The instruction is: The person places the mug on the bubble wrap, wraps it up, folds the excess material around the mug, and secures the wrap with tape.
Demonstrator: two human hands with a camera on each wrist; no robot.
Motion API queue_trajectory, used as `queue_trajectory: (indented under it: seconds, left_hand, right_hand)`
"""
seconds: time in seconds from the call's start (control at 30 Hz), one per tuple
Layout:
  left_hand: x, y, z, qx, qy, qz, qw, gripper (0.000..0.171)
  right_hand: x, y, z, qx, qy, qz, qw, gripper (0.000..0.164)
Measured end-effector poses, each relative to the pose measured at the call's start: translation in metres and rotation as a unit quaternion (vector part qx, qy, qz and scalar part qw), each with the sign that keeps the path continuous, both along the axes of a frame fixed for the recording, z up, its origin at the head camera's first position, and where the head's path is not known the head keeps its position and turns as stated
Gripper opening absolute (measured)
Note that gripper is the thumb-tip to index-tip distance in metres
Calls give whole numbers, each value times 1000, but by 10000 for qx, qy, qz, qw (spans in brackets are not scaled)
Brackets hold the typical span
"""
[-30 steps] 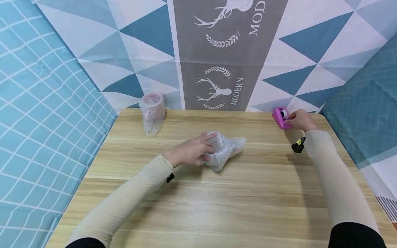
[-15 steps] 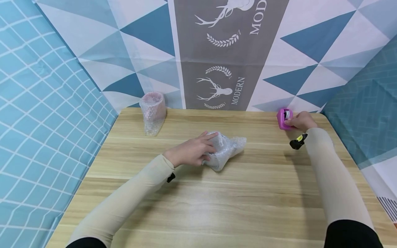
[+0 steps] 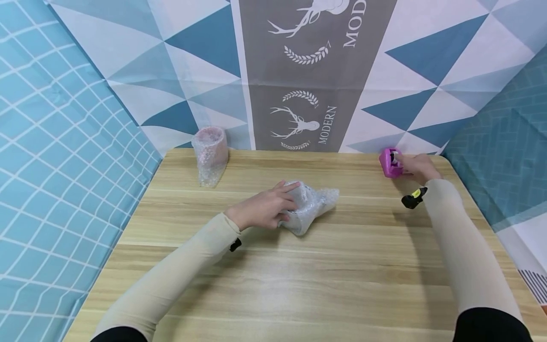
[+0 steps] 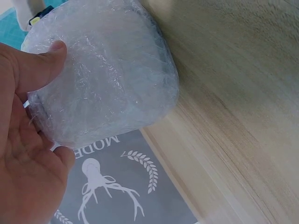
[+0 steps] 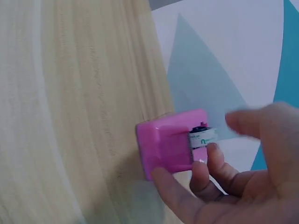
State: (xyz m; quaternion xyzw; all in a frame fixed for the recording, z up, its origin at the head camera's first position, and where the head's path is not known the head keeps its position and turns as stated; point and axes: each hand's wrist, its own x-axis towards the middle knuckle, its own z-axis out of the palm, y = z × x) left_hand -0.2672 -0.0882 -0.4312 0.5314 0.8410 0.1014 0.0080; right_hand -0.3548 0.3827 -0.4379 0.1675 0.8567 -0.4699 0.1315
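Near the middle of the table (image 3: pixel 273 270), my left hand (image 3: pixel 266 208) holds a bubble-wrapped object (image 3: pixel 304 209) lying on its side, its loose wrap end pointing right. Seen from the left wrist, my thumb lies on its flat, rounded end and other fingers bend behind its edge. What is inside the wrap cannot be seen. At the back right, a pink tape dispenser (image 5: pixel 163 144) with a small tape roll (image 5: pixel 202 138) stands by the wall. My right hand (image 3: pixel 418 167) has curled fingertips at its edge and tape; another finger is raised and blurred.
A second bubble-wrapped, cup-shaped thing (image 3: pixel 211 154) with a pinkish tint stands at the back left corner. Patterned cloth (image 3: pixel 295 71) hangs right behind the table's back edge, and blue cloths (image 3: pixel 64 156) flank its sides.
The tape dispenser has shifted and turned a little under my right hand, and the right fingers have changed position on it. My left hand and the wrapped object have stayed put.
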Motion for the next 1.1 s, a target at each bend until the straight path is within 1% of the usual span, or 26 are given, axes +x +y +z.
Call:
queue_trajectory:
  seconds: [0.13,0.37,0.43,0.53,0.63,0.7,0.77,0.8,0.83,0.9,0.97,1.03,1.1]
  left_hand:
    - [0,0,0,45,-15,-23,10000,27]
    - [1,0,0,55,28,-27,10000,27]
    - [1,0,0,69,46,-33,10000,27]
    - [1,0,0,87,56,-55,9999,26]
    - [1,0,-1,84,17,-55,9999,25]
    - [1,0,0,89,12,-63,9999,25]
    - [1,0,0,102,1,-59,9999,25]
    - [2,0,0,109,15,-64,9999,25]
    - [1,0,-1,103,18,-50,9999,25]
    - [1,-1,-1,90,25,-29,10000,25]
    - [1,-1,-2,76,11,-19,10000,26]
    - [0,-1,-2,50,6,-5,10000,26]
    - [0,-2,-2,43,15,-6,10000,25]
  right_hand:
    - [3,-1,-5,133,121,-227,9996,87]
    - [5,0,-10,-43,324,-286,9991,90]
    - [5,1,-10,-109,320,-313,9989,91]
    - [5,1,-10,-193,199,-356,9990,88]
    - [5,3,-11,-890,138,-578,9943,88]
    - [5,3,-10,-1210,130,-633,9905,90]
    - [5,3,-11,-1427,119,-590,9879,92]
    - [5,2,-10,-1369,113,-529,9891,92]
    - [5,1,-10,-1183,99,-361,9923,91]
    - [4,-1,-10,-952,61,-138,9953,89]
    - [4,-1,-10,-853,32,82,9963,86]
    - [4,0,-10,-792,9,217,9966,82]
    - [3,2,-10,-848,-5,265,9960,74]
